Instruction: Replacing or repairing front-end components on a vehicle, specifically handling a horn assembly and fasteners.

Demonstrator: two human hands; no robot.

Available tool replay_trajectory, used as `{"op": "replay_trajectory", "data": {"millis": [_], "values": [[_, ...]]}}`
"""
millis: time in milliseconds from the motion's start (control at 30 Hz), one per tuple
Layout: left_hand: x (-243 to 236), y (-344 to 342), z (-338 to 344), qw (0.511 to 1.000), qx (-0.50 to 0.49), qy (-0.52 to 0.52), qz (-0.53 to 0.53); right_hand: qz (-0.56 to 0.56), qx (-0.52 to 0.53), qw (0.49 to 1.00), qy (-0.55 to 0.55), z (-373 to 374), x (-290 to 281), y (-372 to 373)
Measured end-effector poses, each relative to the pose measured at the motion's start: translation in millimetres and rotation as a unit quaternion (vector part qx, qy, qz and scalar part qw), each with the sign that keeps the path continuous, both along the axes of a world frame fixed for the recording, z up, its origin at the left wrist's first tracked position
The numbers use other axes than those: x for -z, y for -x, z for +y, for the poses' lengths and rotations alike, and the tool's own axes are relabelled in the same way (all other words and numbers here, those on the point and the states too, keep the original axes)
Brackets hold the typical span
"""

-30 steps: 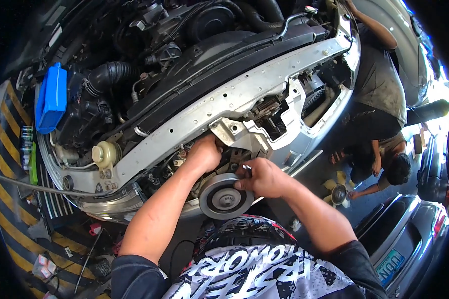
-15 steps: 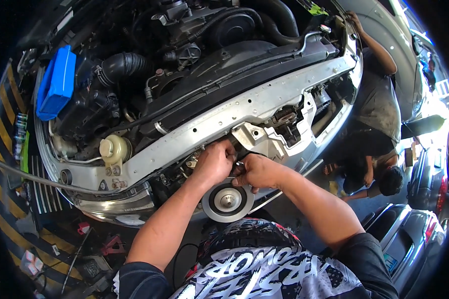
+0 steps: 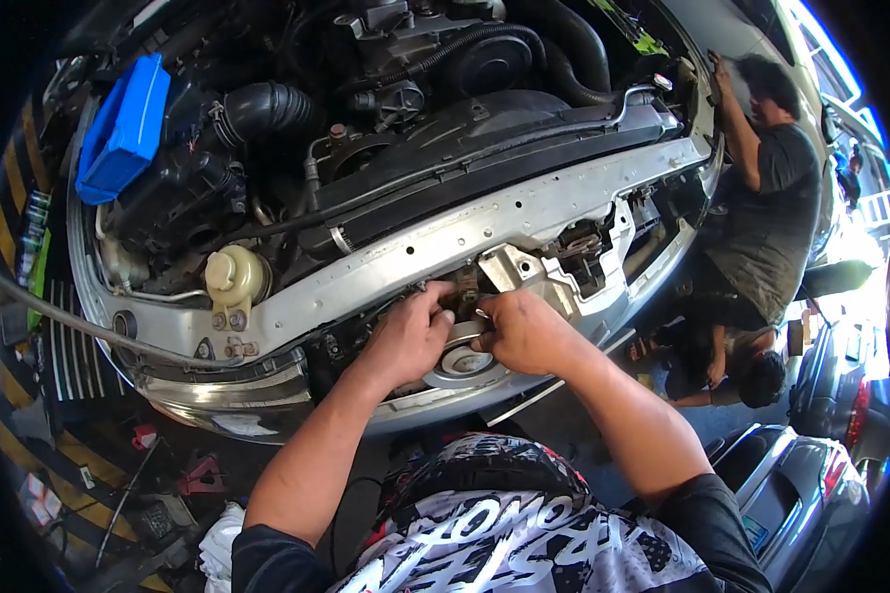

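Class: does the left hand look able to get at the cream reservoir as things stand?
Probably yes: the way from the left hand to the cream reservoir, over the silver crossbar, looks unobstructed.

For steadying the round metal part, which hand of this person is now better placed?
Probably the right hand: its thumb lies over the upper right of the round metal part. The left hand's fingers reach higher, just below the silver crossbar.

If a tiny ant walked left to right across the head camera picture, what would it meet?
Blue container, cream-coloured reservoir, the person's left hand, their right hand, then another person's dark shirt.
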State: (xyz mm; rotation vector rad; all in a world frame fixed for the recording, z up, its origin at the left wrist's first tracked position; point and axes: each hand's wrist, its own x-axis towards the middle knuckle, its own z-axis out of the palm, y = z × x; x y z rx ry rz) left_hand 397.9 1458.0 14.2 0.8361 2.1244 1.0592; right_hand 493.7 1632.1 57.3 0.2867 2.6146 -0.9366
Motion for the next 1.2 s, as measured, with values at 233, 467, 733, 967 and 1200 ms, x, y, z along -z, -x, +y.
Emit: {"op": "replay_trajectory", "data": {"millis": [233, 467, 733, 967, 1200], "values": [[11, -20, -12, 0.989, -0.039, -0.094, 0.109, 0.091, 0.018, 0.996, -0.011, -7, 13, -14], [13, -9, 4, 0.997, -0.037, 0.018, 0.058, 0.081, 0.015, 0.996, -0.043, -12, 8, -13], [0, -13, -2, 1.000, -0.013, -0.009, 0.023, 0.077, -0.014, 0.993, -0.084, -10, 17, -5], [15, -22, -2, 0.993, -0.051, -0.050, 0.098, 0.109, 0.007, 0.991, -0.079, -12, 33, -12], [14, -24, -1, 0.996, -0.062, -0.027, 0.066, 0.109, -0.026, 0.990, -0.089, -12, 41, -14]]}}
